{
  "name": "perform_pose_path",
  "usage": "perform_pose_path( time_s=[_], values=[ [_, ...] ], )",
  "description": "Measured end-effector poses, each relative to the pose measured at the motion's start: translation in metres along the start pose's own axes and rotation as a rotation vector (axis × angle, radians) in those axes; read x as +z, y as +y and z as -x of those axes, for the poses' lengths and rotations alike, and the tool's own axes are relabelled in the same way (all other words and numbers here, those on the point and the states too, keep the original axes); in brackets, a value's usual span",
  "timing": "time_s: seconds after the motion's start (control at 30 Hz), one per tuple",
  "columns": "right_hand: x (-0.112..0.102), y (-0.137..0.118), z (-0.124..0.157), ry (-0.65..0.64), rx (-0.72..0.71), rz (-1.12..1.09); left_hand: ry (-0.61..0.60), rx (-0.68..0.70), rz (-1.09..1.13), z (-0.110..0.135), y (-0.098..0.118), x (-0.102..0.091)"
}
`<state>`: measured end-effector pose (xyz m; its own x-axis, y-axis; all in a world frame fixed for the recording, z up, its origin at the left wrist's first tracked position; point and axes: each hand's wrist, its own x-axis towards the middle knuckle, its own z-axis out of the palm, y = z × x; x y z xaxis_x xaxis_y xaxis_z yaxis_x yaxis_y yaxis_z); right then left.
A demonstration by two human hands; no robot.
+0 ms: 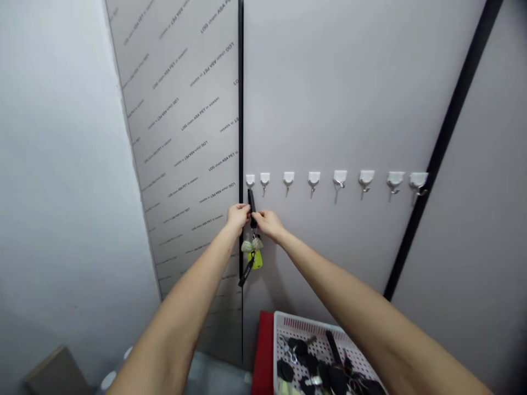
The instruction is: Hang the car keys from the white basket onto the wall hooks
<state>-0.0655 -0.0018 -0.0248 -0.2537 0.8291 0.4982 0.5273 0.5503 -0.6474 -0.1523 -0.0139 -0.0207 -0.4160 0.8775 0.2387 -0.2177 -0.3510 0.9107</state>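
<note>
Both hands pinched on black strap under leftmost hook: left hand, right hand. Likely light, floppy; dangling yellow charm below. Best held by strap.

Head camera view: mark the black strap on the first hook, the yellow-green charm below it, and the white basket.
black strap (pixel 251 202), head view, on its upper length under the hook.
yellow-green charm (pixel 257 259), head view, on its body.
white basket (pixel 288 320), head view, on its far rim.
</note>
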Motion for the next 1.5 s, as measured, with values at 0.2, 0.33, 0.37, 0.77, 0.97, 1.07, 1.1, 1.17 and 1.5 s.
perform_pose_path(
  time_s=[0.2, 0.33, 0.37, 0.77, 0.97, 1.07, 1.1, 1.17, 1.5],
  values=[
    [-0.028, 0.036, 0.036, -0.041, -0.016, -0.036, 0.094, 0.191, -0.127, 0.033, -0.041, -0.012],
    [-0.047, 0.096, 0.116, -0.245, 0.102, 0.060, -0.213, 0.083, -0.259, 0.090, -0.103, -0.022],
    [-0.050, 0.112, 0.139, -0.278, 0.139, 0.109, -0.322, 0.051, -0.320, 0.106, -0.119, -0.023],
    [-0.049, 0.184, 0.243, -0.358, 0.253, 0.468, -0.907, 0.412, -1.403, 0.170, -0.193, -0.009],
    [-0.044, 0.185, 0.241, -0.304, 0.268, 0.493, -0.906, 0.396, -1.285, 0.162, -0.192, -0.014],
    [-0.049, 0.182, 0.237, -0.267, 0.252, 0.460, -0.819, 0.314, -1.177, 0.158, -0.187, -0.014],
    [-0.051, 0.182, 0.236, -0.259, 0.249, 0.443, -0.785, 0.309, -1.151, 0.157, -0.185, -0.014],
    [-0.055, 0.180, 0.233, -0.270, 0.278, 0.433, -0.736, 0.336, -1.118, 0.157, -0.182, -0.013],
    [-0.038, 0.191, 0.220, -0.254, 0.481, 0.390, -0.923, 0.275, -1.211, 0.167, -0.183, -0.010]
  ],
)
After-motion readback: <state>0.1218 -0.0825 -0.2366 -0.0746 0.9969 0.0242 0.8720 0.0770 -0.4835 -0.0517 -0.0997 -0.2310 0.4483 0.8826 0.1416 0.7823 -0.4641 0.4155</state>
